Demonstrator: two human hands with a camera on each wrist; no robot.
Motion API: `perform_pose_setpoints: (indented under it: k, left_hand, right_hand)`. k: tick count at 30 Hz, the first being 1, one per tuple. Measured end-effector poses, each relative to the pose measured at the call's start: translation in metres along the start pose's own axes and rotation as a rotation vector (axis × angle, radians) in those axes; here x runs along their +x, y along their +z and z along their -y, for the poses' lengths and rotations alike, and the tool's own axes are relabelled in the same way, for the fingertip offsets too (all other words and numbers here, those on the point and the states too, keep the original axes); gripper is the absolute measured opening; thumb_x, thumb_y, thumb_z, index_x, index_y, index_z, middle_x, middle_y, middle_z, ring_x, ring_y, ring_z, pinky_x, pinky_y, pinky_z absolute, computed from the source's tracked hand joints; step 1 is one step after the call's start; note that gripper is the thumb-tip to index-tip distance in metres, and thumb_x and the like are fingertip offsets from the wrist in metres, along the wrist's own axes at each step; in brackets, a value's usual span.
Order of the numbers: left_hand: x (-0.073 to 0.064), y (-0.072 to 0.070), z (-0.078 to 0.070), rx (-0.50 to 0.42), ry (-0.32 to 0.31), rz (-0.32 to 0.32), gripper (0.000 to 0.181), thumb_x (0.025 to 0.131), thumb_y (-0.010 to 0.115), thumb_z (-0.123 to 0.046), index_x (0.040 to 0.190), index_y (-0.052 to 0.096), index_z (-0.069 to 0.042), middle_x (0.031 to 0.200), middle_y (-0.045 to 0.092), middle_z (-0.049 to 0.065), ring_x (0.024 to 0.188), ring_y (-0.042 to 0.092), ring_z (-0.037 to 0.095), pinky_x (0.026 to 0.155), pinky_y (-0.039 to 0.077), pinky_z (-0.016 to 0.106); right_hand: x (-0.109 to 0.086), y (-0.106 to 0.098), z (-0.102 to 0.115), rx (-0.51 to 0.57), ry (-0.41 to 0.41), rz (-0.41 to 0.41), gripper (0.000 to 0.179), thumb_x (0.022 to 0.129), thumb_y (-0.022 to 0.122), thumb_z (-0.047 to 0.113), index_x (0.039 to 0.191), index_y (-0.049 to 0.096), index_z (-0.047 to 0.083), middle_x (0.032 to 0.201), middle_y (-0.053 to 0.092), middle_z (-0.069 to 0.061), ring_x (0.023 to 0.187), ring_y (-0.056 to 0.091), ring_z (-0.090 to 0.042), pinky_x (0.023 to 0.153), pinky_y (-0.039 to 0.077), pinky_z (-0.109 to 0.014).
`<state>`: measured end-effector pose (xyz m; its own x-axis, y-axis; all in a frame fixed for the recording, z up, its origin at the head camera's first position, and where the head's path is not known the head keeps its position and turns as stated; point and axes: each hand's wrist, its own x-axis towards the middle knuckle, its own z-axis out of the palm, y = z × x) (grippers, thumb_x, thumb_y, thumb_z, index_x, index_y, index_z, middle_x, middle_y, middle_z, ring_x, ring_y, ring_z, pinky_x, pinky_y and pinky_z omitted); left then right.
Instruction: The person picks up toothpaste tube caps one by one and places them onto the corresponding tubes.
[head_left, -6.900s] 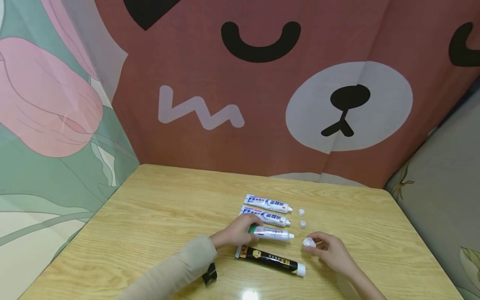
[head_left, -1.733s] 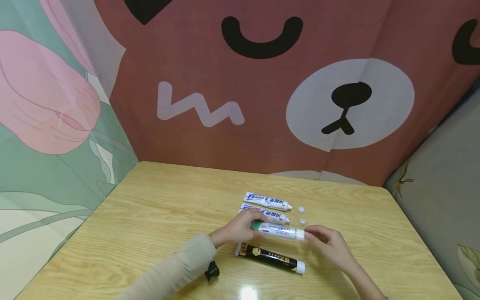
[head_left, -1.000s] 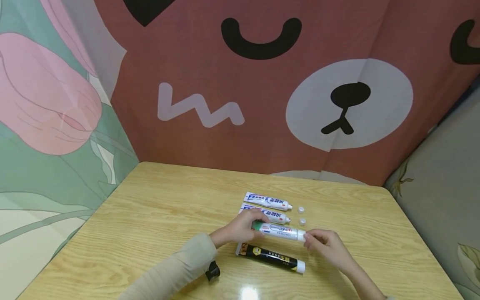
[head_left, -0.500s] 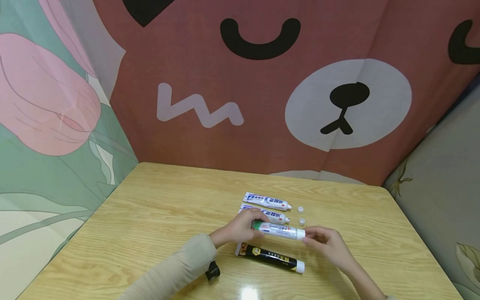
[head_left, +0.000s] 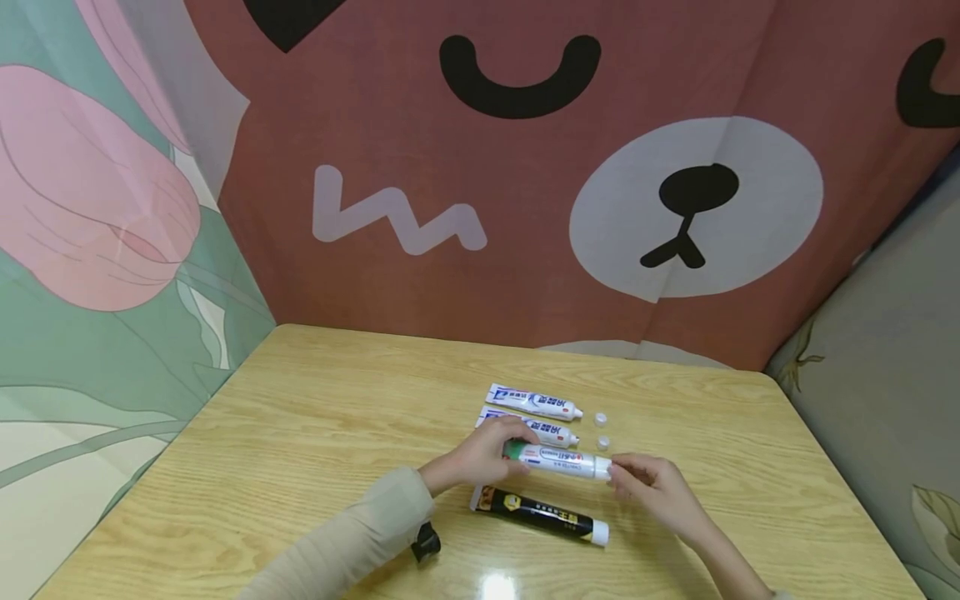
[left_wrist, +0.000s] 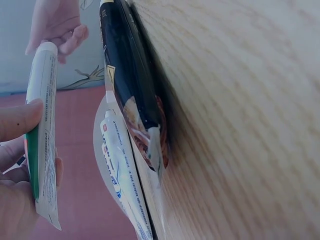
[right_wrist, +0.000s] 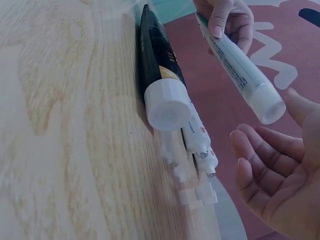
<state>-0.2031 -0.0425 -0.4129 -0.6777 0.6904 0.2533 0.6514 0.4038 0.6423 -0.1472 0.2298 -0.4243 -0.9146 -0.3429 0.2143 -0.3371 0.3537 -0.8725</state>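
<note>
Green-tailed tube (head_left: 558,459) is raised beyond the black tube (head_left: 543,515), roughly parallel to it, tail pinched by the left hand (head_left: 489,451); its white cap (head_left: 602,468) faces the nearer right hand (head_left: 662,492), grip released.

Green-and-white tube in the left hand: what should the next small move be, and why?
I'd probably close the right hand on the white cap and turn it gently to check that it is tight. The cap sits on the end of the green-and-white tube, which the left hand grips, while the right wrist view shows the other hand beside the cap, not gripping it.
</note>
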Motion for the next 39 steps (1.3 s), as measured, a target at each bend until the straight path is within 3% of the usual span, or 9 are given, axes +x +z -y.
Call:
perform_pose_setpoints:
  k: [4, 11, 18, 21, 26, 32, 39]
  left_hand:
    - [0.0001, -0.0002, -0.0001, -0.009, -0.006, 0.001, 0.028, 0.075, 0.073, -0.005, 0.101, 0.065, -0.009, 0.096, 0.061, -0.001, 0.077, 0.048, 0.004, 0.063, 0.040, 0.017]
    - [-0.0002, 0.0001, -0.0003, -0.002, -0.010, -0.003, 0.028, 0.074, 0.074, -0.005, 0.100, 0.065, -0.009, 0.096, 0.061, -0.002, 0.077, 0.048, 0.004, 0.064, 0.040, 0.016]
    - [-0.0008, -0.0007, -0.0034, 0.006, -0.008, 0.006, 0.028, 0.075, 0.074, -0.007, 0.101, 0.065, -0.008, 0.095, 0.060, -0.002, 0.077, 0.047, 0.004, 0.064, 0.040, 0.016]
    - [-0.0006, -0.0010, -0.0038, 0.002, -0.010, 0.003, 0.028, 0.075, 0.073, -0.007, 0.101, 0.065, -0.008, 0.095, 0.060, -0.002, 0.076, 0.047, 0.004, 0.062, 0.040, 0.016]
    - [-0.0005, -0.0015, -0.0039, -0.005, -0.018, 0.003, 0.027, 0.075, 0.073, -0.006, 0.101, 0.065, -0.009, 0.096, 0.061, -0.001, 0.076, 0.048, 0.004, 0.062, 0.040, 0.016]
    - [-0.0006, -0.0019, -0.0044, -0.001, -0.031, 0.003, 0.027, 0.075, 0.073, -0.005, 0.100, 0.065, -0.009, 0.096, 0.061, -0.002, 0.078, 0.048, 0.004, 0.063, 0.040, 0.016]
    - [0.0000, -0.0016, -0.0045, -0.007, -0.037, 0.002, 0.027, 0.075, 0.074, -0.005, 0.100, 0.065, -0.009, 0.095, 0.061, -0.002, 0.075, 0.047, 0.004, 0.061, 0.040, 0.016]
  right_hand:
    - [-0.0001, 0.0006, 0.0004, 0.029, 0.015, -0.009, 0.034, 0.084, 0.063, 0.004, 0.112, 0.053, -0.013, 0.089, 0.061, -0.015, 0.074, 0.062, -0.013, 0.061, 0.053, -0.030]
    - [0.0010, 0.0016, 0.0023, 0.047, 0.062, -0.006, 0.025, 0.086, 0.061, 0.006, 0.103, 0.058, -0.011, 0.083, 0.063, -0.016, 0.071, 0.062, -0.016, 0.061, 0.053, -0.031]
    - [0.0028, 0.0024, 0.0048, 0.008, 0.035, 0.018, 0.023, 0.093, 0.049, 0.007, 0.087, 0.063, -0.010, 0.070, 0.062, -0.015, 0.060, 0.058, -0.017, 0.054, 0.051, -0.032]
    - [0.0029, 0.0028, 0.0061, 0.005, 0.053, 0.000, 0.024, 0.094, 0.048, 0.008, 0.093, 0.061, -0.012, 0.071, 0.060, -0.013, 0.062, 0.058, -0.016, 0.055, 0.051, -0.030]
    - [0.0020, 0.0032, 0.0066, 0.018, 0.033, -0.061, 0.031, 0.084, 0.062, 0.004, 0.110, 0.054, -0.010, 0.087, 0.060, -0.013, 0.072, 0.060, -0.014, 0.061, 0.052, -0.029]
    - [0.0015, 0.0030, 0.0065, -0.008, -0.003, -0.088, 0.031, 0.075, 0.071, 0.001, 0.103, 0.058, -0.003, 0.087, 0.062, -0.009, 0.074, 0.059, -0.011, 0.060, 0.049, -0.027]
    - [0.0015, 0.0018, 0.0057, -0.046, 0.083, -0.091, 0.020, 0.083, 0.064, 0.008, 0.099, 0.062, -0.005, 0.086, 0.064, -0.010, 0.074, 0.061, -0.014, 0.063, 0.051, -0.028]
